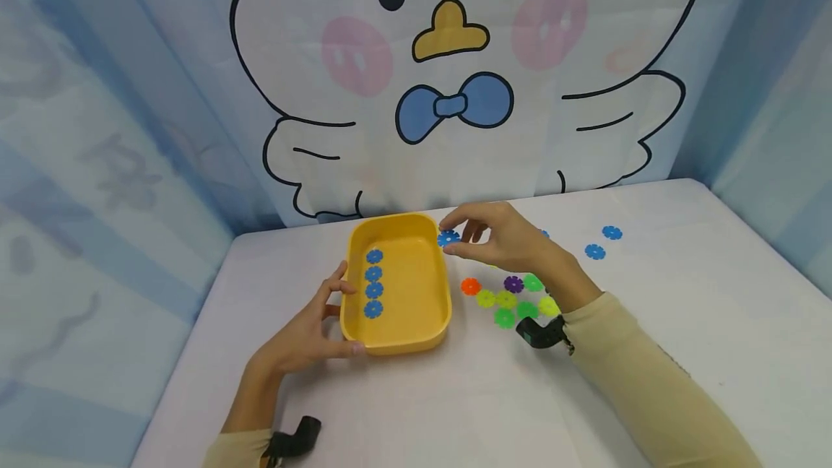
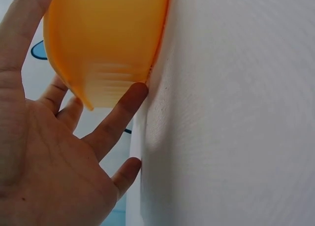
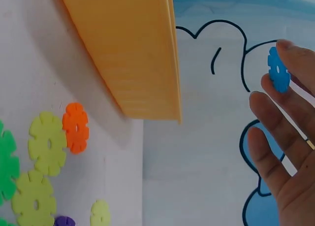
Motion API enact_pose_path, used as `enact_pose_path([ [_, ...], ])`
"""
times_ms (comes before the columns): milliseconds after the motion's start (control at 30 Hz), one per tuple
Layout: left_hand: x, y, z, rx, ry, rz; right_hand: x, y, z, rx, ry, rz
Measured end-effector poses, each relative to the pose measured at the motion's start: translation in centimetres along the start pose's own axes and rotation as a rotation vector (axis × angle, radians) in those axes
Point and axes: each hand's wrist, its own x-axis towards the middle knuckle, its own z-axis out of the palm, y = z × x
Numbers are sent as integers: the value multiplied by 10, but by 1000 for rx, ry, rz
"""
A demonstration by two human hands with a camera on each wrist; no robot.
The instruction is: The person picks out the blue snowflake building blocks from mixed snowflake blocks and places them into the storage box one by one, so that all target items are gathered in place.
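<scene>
A yellow plastic tray stands on the table, with several blue notched discs lined up in a column along its left side. My left hand rests against the tray's left side and near corner, fingers spread; in the left wrist view its fingertips touch the tray's outer wall. Above the tray's right rim, my right hand pinches another blue notched disc between thumb and forefinger. In the right wrist view that disc shows clear of the tray, the other fingers held apart from it.
Right of the tray lie several loose notched discs, among them orange, purple, yellow and green. Some are partly hidden by the right arm. Two blue discs lie farther right. A patterned curtain hangs behind the table.
</scene>
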Motion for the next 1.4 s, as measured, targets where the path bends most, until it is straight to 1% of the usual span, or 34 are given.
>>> enact_pose_path([
  [100,5,1,2,-5,-6,7,3,-1,3,13,-11,-25],
  [167,6,2,3,-6,-10,-7,5,-3,8,16,-17,-32],
  [333,2,3,2,-4,-12,-51,11,-9,21,9,-60,-14],
  [433,3,5,3,-8,-24,-54,12,-12,25,10,-82,-3],
  [500,3,6,4,-8,-31,-61,12,-13,28,17,-82,-4],
  [567,4,8,5,3,-34,-81,11,-15,30,26,-78,-11],
  [633,5,10,7,15,-30,-115,11,-16,32,35,-79,-20],
  [700,4,12,8,34,-25,-150,12,-18,35,45,-87,-29],
  [767,4,13,8,40,-28,-168,14,-21,38,49,-100,-30],
  [900,4,15,5,57,-40,-153,16,-27,38,46,-117,-13],
  [1000,2,13,4,56,-45,-136,19,-30,41,42,-128,5],
  [1133,2,13,3,56,-50,-123,19,-32,43,39,-140,14],
  [1400,0,13,2,67,-42,-108,27,-35,52,57,-188,32],
])
